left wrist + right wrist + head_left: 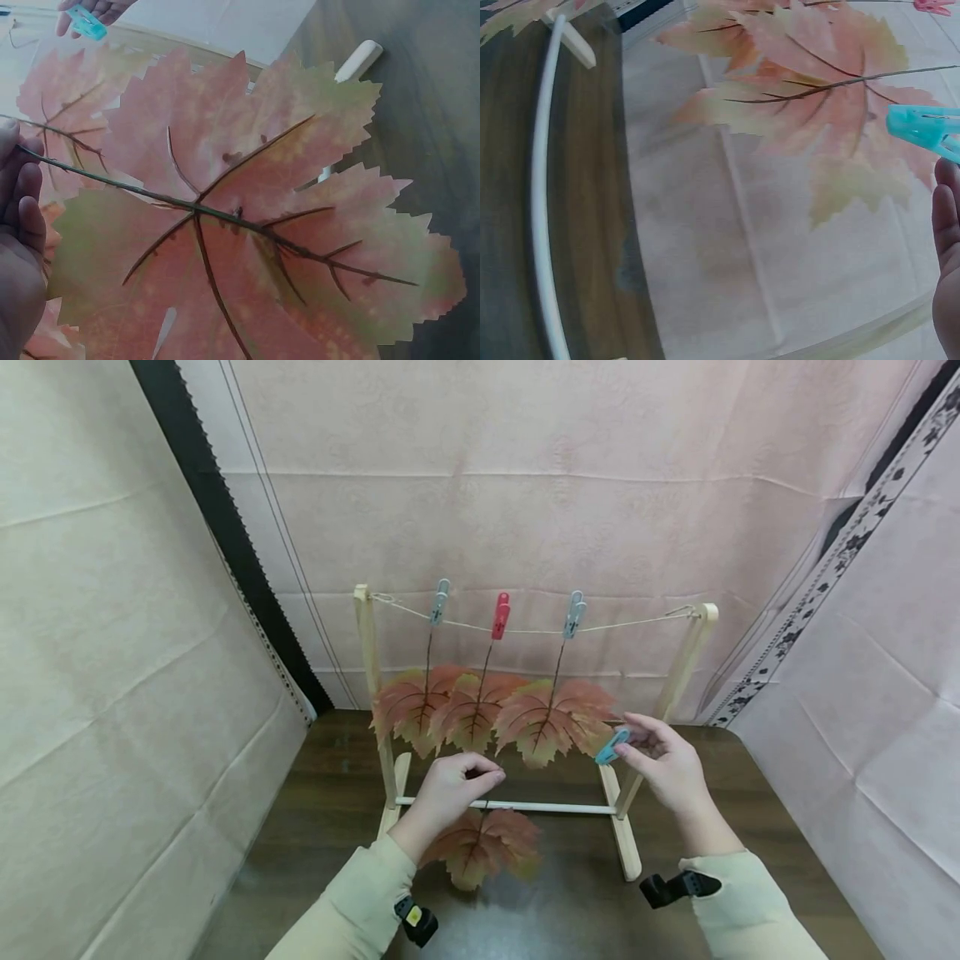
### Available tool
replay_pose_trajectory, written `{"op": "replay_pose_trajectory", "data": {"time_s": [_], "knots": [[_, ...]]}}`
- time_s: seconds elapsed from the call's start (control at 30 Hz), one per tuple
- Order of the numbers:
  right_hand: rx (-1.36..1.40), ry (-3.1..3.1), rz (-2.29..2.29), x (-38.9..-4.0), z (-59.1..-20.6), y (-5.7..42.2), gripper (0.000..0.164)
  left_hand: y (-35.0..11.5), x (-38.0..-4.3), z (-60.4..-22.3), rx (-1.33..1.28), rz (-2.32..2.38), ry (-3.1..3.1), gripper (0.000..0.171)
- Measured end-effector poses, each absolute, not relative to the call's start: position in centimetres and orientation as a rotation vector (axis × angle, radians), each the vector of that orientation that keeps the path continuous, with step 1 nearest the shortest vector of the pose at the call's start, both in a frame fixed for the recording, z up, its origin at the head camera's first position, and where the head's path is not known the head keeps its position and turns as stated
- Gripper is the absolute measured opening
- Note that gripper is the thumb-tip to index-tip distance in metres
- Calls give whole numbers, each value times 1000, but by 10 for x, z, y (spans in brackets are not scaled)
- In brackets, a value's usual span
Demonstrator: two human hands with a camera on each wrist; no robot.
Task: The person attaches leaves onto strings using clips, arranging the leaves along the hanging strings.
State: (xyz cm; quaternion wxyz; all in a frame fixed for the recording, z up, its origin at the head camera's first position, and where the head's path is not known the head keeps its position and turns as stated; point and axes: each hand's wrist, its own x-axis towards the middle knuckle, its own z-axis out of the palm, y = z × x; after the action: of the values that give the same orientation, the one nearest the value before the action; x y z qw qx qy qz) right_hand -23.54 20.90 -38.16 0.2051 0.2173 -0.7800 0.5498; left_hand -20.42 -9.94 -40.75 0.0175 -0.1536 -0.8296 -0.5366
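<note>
My left hand (pixel 459 787) pinches the stem of a reddish maple-like leaf (pixel 491 847), which hangs below the fingers in front of the rack's white crossbar (pixel 551 808). In the left wrist view this leaf (pixel 225 225) fills most of the picture, its dark stem running to my fingertips. My right hand (pixel 666 762) holds a light-blue clothespin (pixel 612 747) by thumb and fingers, near the right post. Behind the hands, three similar leaves hang from a string (pixel 626 625) by a blue clothespin (pixel 440 602), a red clothespin (pixel 501 616) and another blue clothespin (pixel 574 614).
The wooden rack has a left post (pixel 369 652), a right post (pixel 686 660) and feet such as the right foot (pixel 624 835) on a dark wood table (pixel 285 860). Pale cloth (pixel 585 510) hangs behind and at both sides.
</note>
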Motion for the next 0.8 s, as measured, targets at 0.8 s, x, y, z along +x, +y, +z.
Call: {"op": "replay_pose_trajectory", "data": {"time_s": [0.8], "knots": [[800, -1848, 1657, -242, -322, 212, 42, -64, -219, -359, -456, -1716, -2456, 15]]}}
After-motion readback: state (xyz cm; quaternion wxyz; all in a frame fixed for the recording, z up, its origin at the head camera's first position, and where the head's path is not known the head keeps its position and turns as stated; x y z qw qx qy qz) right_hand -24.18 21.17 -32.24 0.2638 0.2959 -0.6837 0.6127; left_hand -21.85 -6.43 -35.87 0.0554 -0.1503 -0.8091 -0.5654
